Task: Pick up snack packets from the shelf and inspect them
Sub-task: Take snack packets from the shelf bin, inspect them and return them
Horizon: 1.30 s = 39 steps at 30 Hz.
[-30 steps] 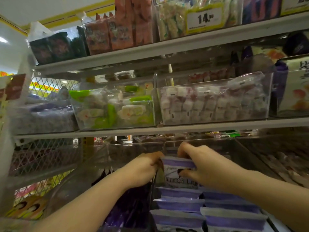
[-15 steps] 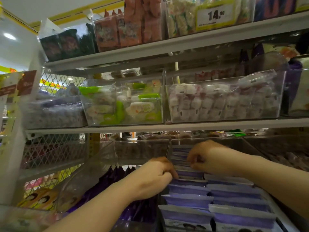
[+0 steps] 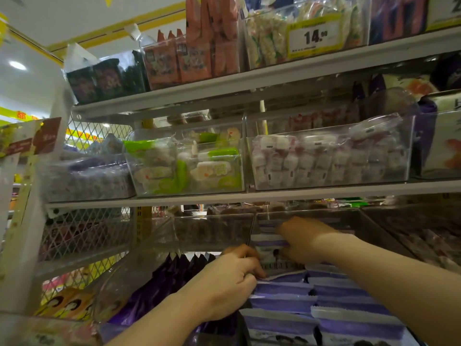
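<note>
Gripping lavender snack packet (image 3: 275, 258) at left edge with left hand (image 3: 230, 283) | pinching its top with right hand (image 3: 305, 242) | held above packet row (image 3: 282, 292) in clear bin (image 3: 374, 233)

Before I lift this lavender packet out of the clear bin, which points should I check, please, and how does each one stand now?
1. Right hand grips the lavender packet at its top edge: ok.
2. Left hand pinches the packet's left edge: ok.
3. Packet free of the front row of packets: not ok, its lower part sits behind them.
4. Clearance under the shelf above for a straight lift: cannot tell.
5. Printed face open to view for inspection: not ok, the fingers cover much of it.
</note>
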Available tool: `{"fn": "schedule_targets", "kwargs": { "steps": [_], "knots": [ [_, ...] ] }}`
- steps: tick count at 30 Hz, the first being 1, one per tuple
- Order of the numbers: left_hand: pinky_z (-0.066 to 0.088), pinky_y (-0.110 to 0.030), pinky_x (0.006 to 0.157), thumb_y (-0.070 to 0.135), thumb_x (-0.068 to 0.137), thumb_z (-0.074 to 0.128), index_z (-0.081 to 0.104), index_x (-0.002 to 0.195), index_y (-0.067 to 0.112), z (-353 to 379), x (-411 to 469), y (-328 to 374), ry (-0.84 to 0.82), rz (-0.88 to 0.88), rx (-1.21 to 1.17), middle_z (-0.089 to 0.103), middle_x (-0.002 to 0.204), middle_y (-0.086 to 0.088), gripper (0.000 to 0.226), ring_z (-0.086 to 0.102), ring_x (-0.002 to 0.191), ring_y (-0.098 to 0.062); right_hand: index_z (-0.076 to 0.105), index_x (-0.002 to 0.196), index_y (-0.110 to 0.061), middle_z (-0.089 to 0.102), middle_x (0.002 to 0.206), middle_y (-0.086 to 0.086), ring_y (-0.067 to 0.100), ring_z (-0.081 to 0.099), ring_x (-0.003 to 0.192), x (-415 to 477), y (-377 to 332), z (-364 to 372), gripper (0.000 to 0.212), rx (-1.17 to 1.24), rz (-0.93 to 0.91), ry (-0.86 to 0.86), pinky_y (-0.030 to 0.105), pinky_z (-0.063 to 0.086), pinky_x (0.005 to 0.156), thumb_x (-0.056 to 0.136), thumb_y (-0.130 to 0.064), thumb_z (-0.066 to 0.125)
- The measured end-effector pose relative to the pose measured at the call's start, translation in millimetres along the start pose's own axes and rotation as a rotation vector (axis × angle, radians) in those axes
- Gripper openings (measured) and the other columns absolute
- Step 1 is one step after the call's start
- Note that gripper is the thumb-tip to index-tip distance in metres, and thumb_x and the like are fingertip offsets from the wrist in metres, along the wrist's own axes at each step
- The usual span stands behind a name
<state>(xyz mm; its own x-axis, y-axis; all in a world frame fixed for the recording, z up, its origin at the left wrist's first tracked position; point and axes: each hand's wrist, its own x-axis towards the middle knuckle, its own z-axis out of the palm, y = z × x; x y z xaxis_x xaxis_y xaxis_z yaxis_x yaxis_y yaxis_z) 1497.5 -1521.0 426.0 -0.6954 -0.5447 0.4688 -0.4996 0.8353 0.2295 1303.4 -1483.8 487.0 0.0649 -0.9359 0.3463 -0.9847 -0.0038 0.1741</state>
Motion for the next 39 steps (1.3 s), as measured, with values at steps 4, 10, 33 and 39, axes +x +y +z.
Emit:
{"fn": "schedule_targets", "kwargs": {
  "steps": [4,10,33,39],
  "knots": [
    [0.033,-0.021,0.103,0.034,0.086,0.032,0.066,0.107,0.033,-1.3,-1.6,2.5,-0.004,-0.005,0.022,0.039,0.123,0.032,0.039,0.034,0.116,0.008,0.055,0.124,-0.023,0.064,0.116,0.005,0.023,0.062,0.1,-6.5,5.2,-12.9,0.027,0.171,0.087,0.223,0.039,0.055,0.086,0.097,-0.025,0.048],
    [0.033,-0.022,0.105,0.034,0.091,0.03,0.064,0.117,0.029,-1.7,-5.9,6.5,0.001,0.004,0.054,0.04,0.129,0.027,0.043,0.034,0.118,0.006,0.054,0.119,-0.024,0.065,0.105,-0.003,0.015,0.062,0.092,-40.4,-3.2,-21.4,0.024,0.134,-0.034,0.407,0.03,0.054,0.082,0.096,-0.031,0.052],
    [0.042,-0.03,0.085,0.02,0.1,0.04,0.06,0.097,0.033,-40.7,-135.9,32.9,0.939,-0.244,-0.616,0.063,0.099,0.009,0.025,0.059,0.097,-0.011,0.063,0.094,-0.017,0.066,0.076,-0.006,0.011,0.062,0.064,-132.9,-114.8,-34.6,0.011,0.823,-0.37,0.803,0.037,0.053,0.059,0.087,-0.022,0.069],
    [0.052,-0.028,0.077,0.059,0.09,0.042,0.066,0.1,0.033,-12.7,-229.4,18.7,0.814,-0.314,-0.674,0.072,0.091,0.007,0.036,0.068,0.091,-0.01,0.063,0.091,-0.031,0.07,0.081,-0.011,0.001,0.067,0.075,-146.0,-189.5,37.5,0.016,1.007,-0.421,0.39,0.022,0.057,0.064,0.084,-0.021,0.072]
  ]
}}
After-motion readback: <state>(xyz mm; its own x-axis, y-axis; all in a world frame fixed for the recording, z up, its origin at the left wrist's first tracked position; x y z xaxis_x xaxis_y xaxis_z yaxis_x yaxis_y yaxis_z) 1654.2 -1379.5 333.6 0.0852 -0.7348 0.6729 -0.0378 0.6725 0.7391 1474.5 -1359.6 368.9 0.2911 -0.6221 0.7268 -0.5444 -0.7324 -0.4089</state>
